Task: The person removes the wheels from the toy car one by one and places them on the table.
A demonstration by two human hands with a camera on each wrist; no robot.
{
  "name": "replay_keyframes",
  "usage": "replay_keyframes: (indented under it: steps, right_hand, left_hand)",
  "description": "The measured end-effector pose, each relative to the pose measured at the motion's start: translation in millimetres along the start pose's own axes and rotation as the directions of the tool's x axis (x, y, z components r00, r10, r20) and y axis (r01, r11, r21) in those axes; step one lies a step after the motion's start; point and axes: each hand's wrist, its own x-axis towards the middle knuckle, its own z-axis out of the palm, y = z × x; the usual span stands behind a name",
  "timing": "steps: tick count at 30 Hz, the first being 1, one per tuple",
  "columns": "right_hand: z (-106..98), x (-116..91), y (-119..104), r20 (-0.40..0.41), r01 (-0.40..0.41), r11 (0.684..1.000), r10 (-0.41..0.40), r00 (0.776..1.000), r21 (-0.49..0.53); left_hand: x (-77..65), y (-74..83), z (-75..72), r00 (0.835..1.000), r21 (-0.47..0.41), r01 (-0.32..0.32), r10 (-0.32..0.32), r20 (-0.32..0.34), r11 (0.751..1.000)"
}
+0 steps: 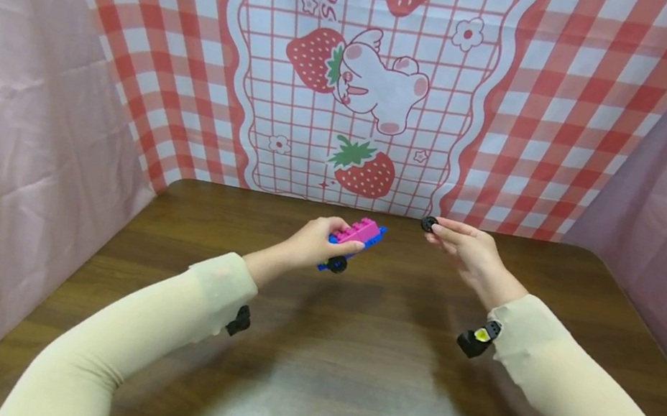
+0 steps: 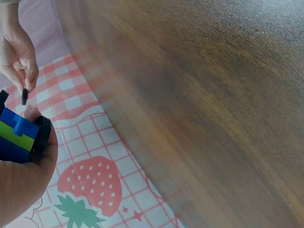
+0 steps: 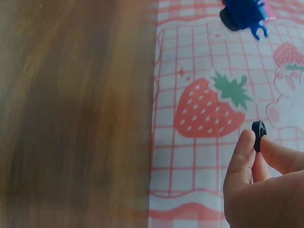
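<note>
My left hand [image 1: 317, 240] grips a toy car [image 1: 364, 232] built of pink studded bricks on a blue base, held above the table. A black wheel [image 1: 337, 264] is fitted at its near end. The left wrist view shows the car's blue and lime-green underside [image 2: 18, 135] with a wheel [image 2: 42, 135] by my fingers. To the right, my right hand [image 1: 475, 258] pinches a loose black wheel [image 1: 428, 224] between thumb and fingertips, apart from the car. In the right wrist view that wheel [image 3: 258, 135] is seen nearly edge-on, and the car [image 3: 244, 14] hangs at the top edge.
Under both hands lies a brown wooden table [image 1: 349, 356]. A red-and-white strawberry cloth [image 1: 355, 110] hangs behind its far edge. Pink curtains [image 1: 11, 135] stand at both sides. Each sleeve carries a small black camera [image 1: 475, 341] at the wrist.
</note>
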Motion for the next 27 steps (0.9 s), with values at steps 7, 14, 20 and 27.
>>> replay_keyframes:
  steps: [7,14,20,27]
  right_hand:
    - [-15.5,7.2,1.8,-0.037,-0.017,0.999,0.015,0.999,-0.042]
    - [-28.2,13.2,3.0,-0.041,-0.078,0.996,0.080,0.996,0.045]
    - [-35.6,20.5,5.8,-0.039,-0.085,0.993,0.089,0.995,0.082]
    - [-42.0,25.0,6.9,-0.099,-0.121,0.992,0.123,0.987,0.031]
  left_hand:
    - [-1.3,-1.9,0.3,1.000,0.005,0.001,-0.001,-0.006,1.000]
    - [-2.6,-2.3,-0.9,1.000,-0.001,0.010,-0.010,-0.006,1.000]
    - [-2.6,-2.3,-3.0,1.000,-0.013,0.008,-0.008,-0.007,1.000]
    - [-3.9,-1.4,-4.6,1.000,-0.015,0.008,-0.008,-0.007,1.000]
